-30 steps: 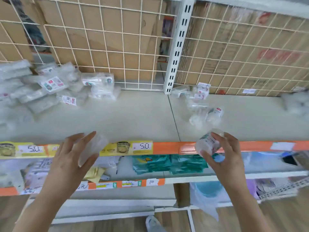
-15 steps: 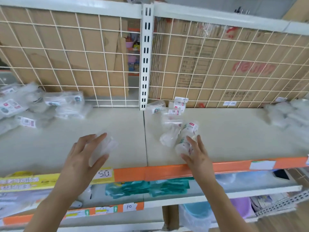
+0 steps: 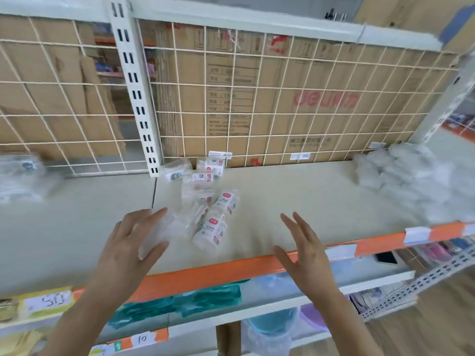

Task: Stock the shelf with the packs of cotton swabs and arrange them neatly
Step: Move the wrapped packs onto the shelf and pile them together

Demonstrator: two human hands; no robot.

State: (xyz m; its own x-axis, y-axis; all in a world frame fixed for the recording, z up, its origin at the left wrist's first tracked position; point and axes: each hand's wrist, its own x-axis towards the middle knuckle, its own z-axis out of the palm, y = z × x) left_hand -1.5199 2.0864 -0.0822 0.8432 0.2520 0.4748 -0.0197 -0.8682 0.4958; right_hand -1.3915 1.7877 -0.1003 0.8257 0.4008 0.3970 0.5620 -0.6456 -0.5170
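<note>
Left grip [image 3: 126,249] forward, thumb and fingers pinching clear pack [image 3: 165,228]; right grip [image 3: 305,250] raised, fingers straight.

Handwritten "10" — white price tag [image 3: 142,339], lower shelf edge [image 3: 162,334], other print blurred

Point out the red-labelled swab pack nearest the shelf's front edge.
Head view, just left of centre: the red-labelled pack lies on the shelf, between the left hand holding a clear pack and the empty right hand.
</note>
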